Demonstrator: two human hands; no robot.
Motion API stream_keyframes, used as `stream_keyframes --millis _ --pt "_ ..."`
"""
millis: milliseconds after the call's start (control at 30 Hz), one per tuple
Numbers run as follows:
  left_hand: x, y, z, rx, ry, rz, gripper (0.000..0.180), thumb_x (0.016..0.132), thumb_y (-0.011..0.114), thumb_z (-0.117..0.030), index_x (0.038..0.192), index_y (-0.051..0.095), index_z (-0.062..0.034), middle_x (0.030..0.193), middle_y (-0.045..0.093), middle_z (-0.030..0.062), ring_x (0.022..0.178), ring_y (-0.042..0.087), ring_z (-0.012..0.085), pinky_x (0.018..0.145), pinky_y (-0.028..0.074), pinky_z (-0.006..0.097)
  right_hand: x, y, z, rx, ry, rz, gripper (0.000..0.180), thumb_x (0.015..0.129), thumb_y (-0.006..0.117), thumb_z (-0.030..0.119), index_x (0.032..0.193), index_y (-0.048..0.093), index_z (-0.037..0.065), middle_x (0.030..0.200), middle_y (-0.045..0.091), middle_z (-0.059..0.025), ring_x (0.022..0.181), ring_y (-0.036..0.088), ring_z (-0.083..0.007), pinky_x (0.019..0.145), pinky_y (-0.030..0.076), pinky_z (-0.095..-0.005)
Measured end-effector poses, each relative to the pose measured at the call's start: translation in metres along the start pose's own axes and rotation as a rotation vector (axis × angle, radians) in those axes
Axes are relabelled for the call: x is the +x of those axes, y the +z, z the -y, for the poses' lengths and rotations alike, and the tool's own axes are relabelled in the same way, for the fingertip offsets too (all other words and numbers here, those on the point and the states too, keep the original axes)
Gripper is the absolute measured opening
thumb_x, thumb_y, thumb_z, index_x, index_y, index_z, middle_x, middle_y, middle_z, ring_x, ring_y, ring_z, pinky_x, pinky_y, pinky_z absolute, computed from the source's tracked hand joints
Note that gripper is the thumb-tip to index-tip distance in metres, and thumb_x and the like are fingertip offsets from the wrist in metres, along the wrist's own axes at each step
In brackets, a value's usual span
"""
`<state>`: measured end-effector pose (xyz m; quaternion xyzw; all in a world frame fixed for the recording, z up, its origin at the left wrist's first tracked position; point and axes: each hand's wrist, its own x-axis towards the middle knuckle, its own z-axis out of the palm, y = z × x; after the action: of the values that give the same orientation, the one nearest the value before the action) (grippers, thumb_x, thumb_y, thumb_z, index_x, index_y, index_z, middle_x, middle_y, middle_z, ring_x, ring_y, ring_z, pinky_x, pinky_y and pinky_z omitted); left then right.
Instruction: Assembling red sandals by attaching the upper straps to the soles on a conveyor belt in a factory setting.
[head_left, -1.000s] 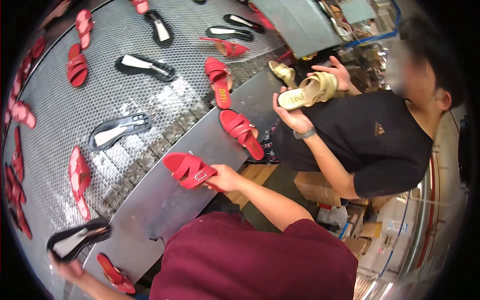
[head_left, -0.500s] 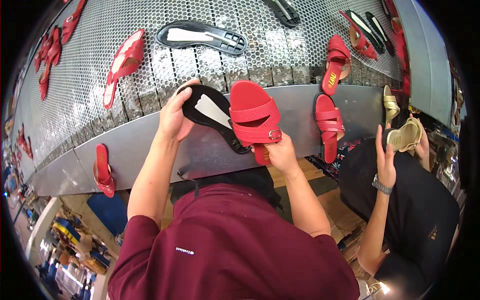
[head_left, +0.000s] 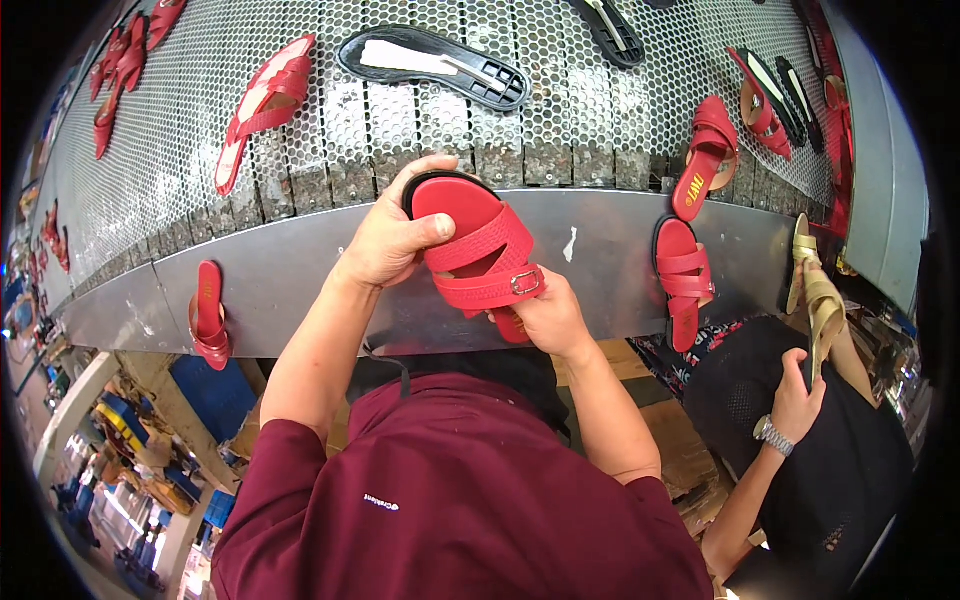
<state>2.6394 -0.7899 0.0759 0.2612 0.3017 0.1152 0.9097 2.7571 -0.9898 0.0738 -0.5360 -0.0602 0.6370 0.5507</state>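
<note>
Mid-frame: red sandal (head_left: 462,206) laid over black sole (head_left: 409,192); step looks like aligning toe edges. Next move, I judge, calls for even pressure along the rim. My left fingers (head_left: 428,166) clamp both at the toe; right fingers (head_left: 538,312) grip the heel end. Straps (head_left: 483,240) crossed, textured; buckle (head_left: 526,283) metallic, squarish; counter (head_left: 600,240) smooth grey metal.

Left hand (head_left: 392,238) grips toe end of red sandal (head_left: 470,205), thumb on insole; black sole (head_left: 407,196) beneath, rim showing around toe. Right hand (head_left: 550,315) at heel end, by the buckle. Sandal held above metal ledge (head_left: 605,235). Second black sole (head_left: 400,57) lies near front edge of mesh belt (head_left: 560,110).
</note>
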Motion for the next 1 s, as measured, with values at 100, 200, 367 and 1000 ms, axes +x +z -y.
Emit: stream_keyframes --millis 100,200,367,1000 --pt "0.001 0.003 0.003 0.039 -0.002 -0.015 0.065 0.079 0.079 -0.009 0.135 0.045 -0.0057 0.116 0.061 0.0079 0.106 0.060 0.0183 0.095 0.049 0.035 0.002 -0.004 0.001 -0.066 -0.001 0.007 0.013 0.093 0.061 0.007 0.103 0.062 -0.002 0.087 0.068 -0.0063 0.076 0.064 -0.0116 0.068 0.052 -0.0271" --pt "0.002 0.008 0.004 0.048 -0.019 -0.038 0.056 0.084 0.074 -0.008 0.134 0.047 -0.0062 0.114 0.061 0.0063 0.104 0.060 0.0163 0.093 0.050 0.033 0.001 -0.006 0.004 -0.037 0.030 0.009 0.014 0.093 0.062 0.007 0.103 0.062 -0.002 0.088 0.068 -0.0061 0.076 0.064 -0.0112 0.068 0.052 -0.0271" --pt "0.004 0.013 0.006 0.048 -0.042 -0.064 0.050 0.087 0.070 -0.008 0.132 0.048 -0.0071 0.112 0.061 0.0056 0.102 0.060 0.0146 0.092 0.050 0.032 0.000 -0.013 0.005 -0.028 0.026 0.017 0.014 0.093 0.062 0.008 0.104 0.062 -0.001 0.088 0.068 -0.0057 0.076 0.064 -0.0112 0.068 0.051 -0.0270" --pt "0.002 0.044 -0.008 0.744 -0.033 -0.219 0.034 0.085 0.070 -0.009 0.118 0.062 -0.0018 0.104 0.067 0.0065 0.093 0.062 0.0107 0.084 0.052 0.028 0.002 -0.033 0.003 -0.141 0.064 0.000 0.014 0.091 0.064 0.013 0.098 0.063 0.000 0.084 0.068 -0.0032 0.075 0.060 -0.0080 0.067 0.049 -0.0257"
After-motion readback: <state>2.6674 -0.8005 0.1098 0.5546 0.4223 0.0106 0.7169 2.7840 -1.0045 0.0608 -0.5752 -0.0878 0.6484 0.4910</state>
